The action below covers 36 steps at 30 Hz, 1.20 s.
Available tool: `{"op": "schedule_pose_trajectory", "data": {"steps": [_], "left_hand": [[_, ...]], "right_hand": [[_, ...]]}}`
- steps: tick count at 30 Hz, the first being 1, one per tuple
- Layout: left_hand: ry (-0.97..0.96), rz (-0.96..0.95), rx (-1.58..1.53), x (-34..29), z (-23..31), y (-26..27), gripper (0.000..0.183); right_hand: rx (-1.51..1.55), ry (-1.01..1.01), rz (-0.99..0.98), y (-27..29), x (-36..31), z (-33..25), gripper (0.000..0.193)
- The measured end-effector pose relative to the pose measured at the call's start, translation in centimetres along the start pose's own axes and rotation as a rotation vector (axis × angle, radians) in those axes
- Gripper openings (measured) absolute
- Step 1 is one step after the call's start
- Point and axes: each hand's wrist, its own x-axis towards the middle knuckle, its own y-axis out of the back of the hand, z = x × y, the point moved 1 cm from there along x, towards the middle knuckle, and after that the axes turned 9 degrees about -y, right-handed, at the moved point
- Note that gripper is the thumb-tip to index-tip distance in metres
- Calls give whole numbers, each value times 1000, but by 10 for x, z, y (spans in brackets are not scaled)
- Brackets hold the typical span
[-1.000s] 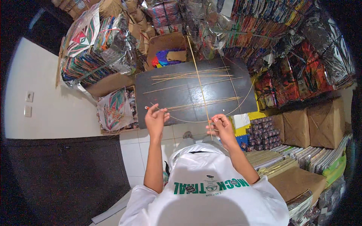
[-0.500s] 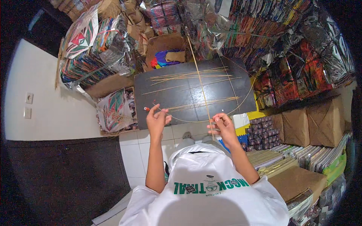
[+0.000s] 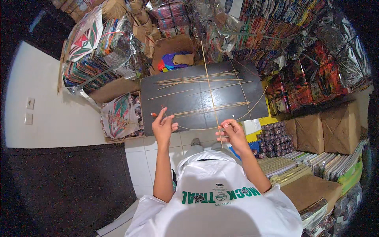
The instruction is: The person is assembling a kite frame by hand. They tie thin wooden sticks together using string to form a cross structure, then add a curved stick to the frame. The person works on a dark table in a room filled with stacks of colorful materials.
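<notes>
Dark and glossy, the tabletop (image 3: 173,103) stands before me in a room crowded with wrapped stock. My right hand (image 3: 234,135) is pinched, thumb to forefinger, where a thin curved stick (image 3: 193,129) crosses a long straight stick (image 3: 212,95); its other fingers stand loose. My left hand (image 3: 161,126) has its fingers closed around the curved stick's left end, just off the tabletop's near left edge. Between my hands the curve sags toward me, and past the right one it sweeps up to the right. The straight stick runs away from me over the tabletop, reaching past its far edge.

Beyond my fingers, a near row of loose sticks (image 3: 215,108) lies crosswise, with a far row of sticks (image 3: 197,78) behind it. One small red-and-white spool (image 3: 153,114) sits at the left edge. Farther out I have an open box (image 3: 143,135) at left, a cardboard box (image 3: 173,42) at the far side, and small dark packs (image 3: 276,139) piled at right near brown parcels (image 3: 340,127).
</notes>
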Motion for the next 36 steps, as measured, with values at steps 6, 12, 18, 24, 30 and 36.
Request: {"op": "schedule_pose_trajectory", "data": {"steps": [6, 12, 18, 24, 30, 36], "left_hand": [[-14, 8, -38, 2, -6, 3, 52], [-55, 254, 12, 4, -3, 7, 63], [-540, 181, 376, 5, 24, 2, 46], [-17, -343, -184, 26, 58, -48, 39], [-37, -325, -312, 77, 44, -66, 38], [-31, -389, -277, 89, 47, -70, 40]], "right_hand": [[4, -6, 15, -4, 0, -2, 15], [26, 7, -2, -3, 1, 3, 21], [8, -22, -52, -4, 1, 10, 22], [-25, -51, -208, -19, -6, 10, 18], [-106, -117, -184, -30, -10, 13, 18], [-121, -185, -79, -33, -11, 9, 15]]}}
